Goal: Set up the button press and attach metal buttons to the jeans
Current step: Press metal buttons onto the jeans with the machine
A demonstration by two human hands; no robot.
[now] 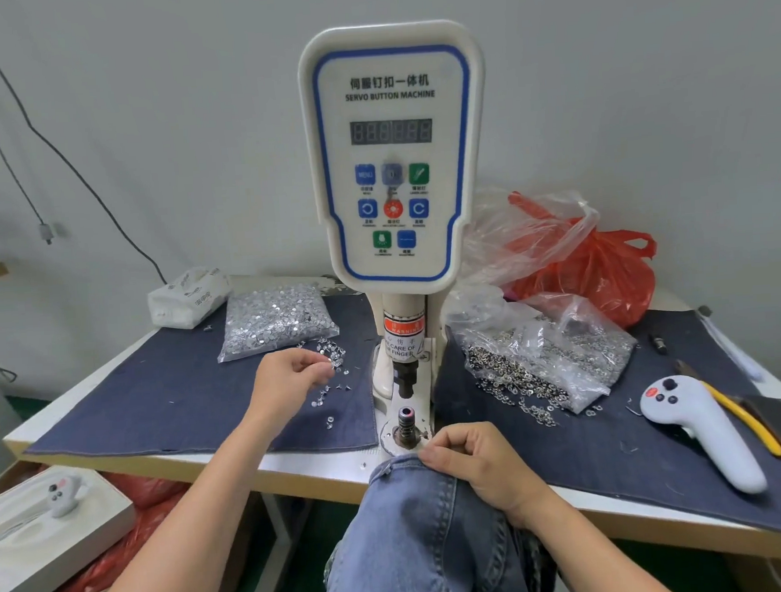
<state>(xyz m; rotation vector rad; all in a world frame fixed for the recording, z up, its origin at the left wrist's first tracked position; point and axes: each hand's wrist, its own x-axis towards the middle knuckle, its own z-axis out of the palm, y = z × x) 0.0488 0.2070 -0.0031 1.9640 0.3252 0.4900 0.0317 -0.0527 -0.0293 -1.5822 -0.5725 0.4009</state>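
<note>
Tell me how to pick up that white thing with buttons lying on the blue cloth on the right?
Grip the white handheld controller around its long plain handle, the lower part nearest the table edge, coming from above with your fingers wrapped across it. It lies flat on the dark blue denim cloth, and the handle is narrow and smooth. The rounded head holds the buttons, so gripping there might press them.

i see a pale table (326, 476) carrying two dark denim cloths (166, 401), the button press (397, 167) standing between them, a tissue pack (187, 296) and a red plastic bag (606, 269) at the back.
</note>
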